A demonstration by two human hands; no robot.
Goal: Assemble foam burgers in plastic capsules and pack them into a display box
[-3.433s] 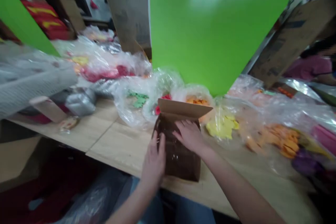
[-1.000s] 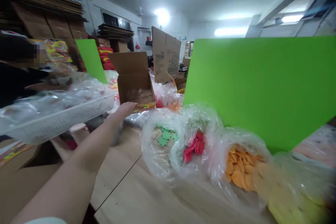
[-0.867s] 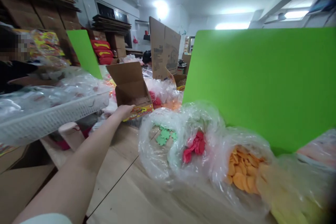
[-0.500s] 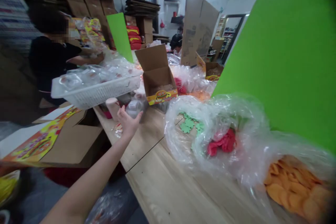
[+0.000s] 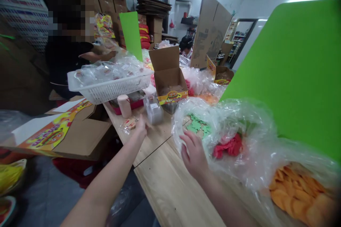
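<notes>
My left hand (image 5: 142, 128) is over the table beside a round tan piece (image 5: 130, 123) in clear wrap. Its fingers are blurred and partly turned away, so its grip is hidden. Just beyond it stand a stack of clear plastic containers (image 5: 155, 114) with a white label and a pale pink cylinder (image 5: 124, 106). My right hand (image 5: 194, 151) hovers at the near edge of a clear plastic bag (image 5: 179, 122), fingers apart and nothing seen in them. Green leaf-shaped pieces (image 5: 196, 124) lie inside that bag. Red pieces (image 5: 229, 146) sit in the bag to its right.
Orange discs (image 5: 295, 191) fill a bag at the near right, under a green panel (image 5: 293, 71). Behind stand an open printed box (image 5: 173, 95) and a white basket (image 5: 114, 88) of clear packages. A large open carton (image 5: 82, 136) is at left. A co-worker (image 5: 70, 56) stands beyond.
My left hand has come away from the clear containers, down toward the wrapped tan piece. My right hand has entered the view near the green pieces. The view has shifted slightly left.
</notes>
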